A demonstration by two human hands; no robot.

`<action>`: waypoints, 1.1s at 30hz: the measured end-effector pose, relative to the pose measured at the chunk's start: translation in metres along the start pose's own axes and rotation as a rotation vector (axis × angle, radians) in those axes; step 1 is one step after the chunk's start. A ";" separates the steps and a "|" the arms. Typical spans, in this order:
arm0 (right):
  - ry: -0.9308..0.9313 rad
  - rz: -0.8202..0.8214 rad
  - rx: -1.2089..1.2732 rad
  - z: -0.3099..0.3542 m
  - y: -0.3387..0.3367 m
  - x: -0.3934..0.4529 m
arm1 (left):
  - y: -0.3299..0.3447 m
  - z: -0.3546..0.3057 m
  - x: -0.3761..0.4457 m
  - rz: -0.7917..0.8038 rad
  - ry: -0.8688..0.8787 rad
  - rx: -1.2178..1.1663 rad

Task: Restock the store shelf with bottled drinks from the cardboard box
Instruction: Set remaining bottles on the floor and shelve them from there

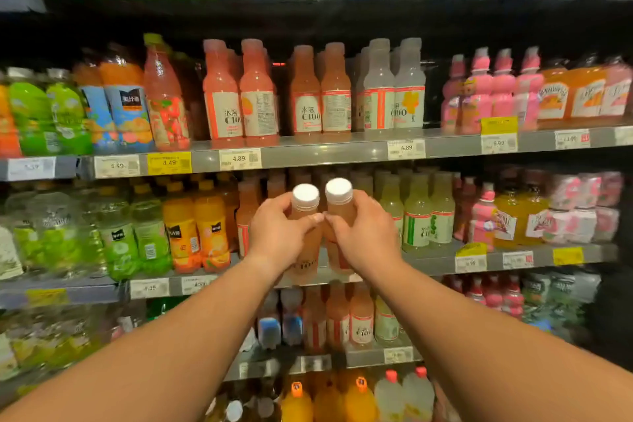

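1. Two pale-orange plastic juice bottles with white screw caps sit side by side in your hands, upright, in front of the second grey metal shelf (pixel 428 259) from the middle: the left bottle (pixel 305 212) and the right bottle (pixel 339 205), touching or nearly so.
2. Your left hand (pixel 279 233) curls round the left bottle's shoulder, and your right hand (pixel 364 233) wraps the right bottle the same way; both thumbs meet between them.
3. Full bottles like these likely feel fairly heavy and stiff, with smooth labels that may slip, so hold below the neck where the body widens.
4. Their bases appear to be at the shelf's front edge, in a gap among matching peach-coloured bottles (pixel 248 209).
5. Neighbours are orange soda bottles (pixel 197 226) to the left and pale green-label bottles (pixel 418 216) to the right.
6. No cardboard box is in view.
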State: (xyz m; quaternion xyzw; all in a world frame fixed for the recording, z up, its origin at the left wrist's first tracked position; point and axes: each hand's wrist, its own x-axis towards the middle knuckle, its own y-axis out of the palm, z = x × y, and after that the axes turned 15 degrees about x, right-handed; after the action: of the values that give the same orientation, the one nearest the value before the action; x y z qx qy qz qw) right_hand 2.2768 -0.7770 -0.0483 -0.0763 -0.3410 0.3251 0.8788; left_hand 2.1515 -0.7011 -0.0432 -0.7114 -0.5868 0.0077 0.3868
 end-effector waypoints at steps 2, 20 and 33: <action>0.008 0.007 -0.002 -0.008 0.009 0.015 | 0.006 0.006 0.017 -0.004 -0.022 -0.009; 0.121 -0.020 -0.127 -0.085 0.079 0.101 | 0.073 0.038 0.113 -0.024 0.014 0.452; 0.175 -0.086 -0.186 -0.089 0.102 0.114 | 0.079 0.031 0.141 0.052 0.223 0.831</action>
State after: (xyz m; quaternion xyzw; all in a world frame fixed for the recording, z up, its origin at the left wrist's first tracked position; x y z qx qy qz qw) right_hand 2.3449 -0.6186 -0.0894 -0.1709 -0.2948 0.2460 0.9074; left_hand 2.2463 -0.5671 -0.0465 -0.5060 -0.4704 0.1761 0.7013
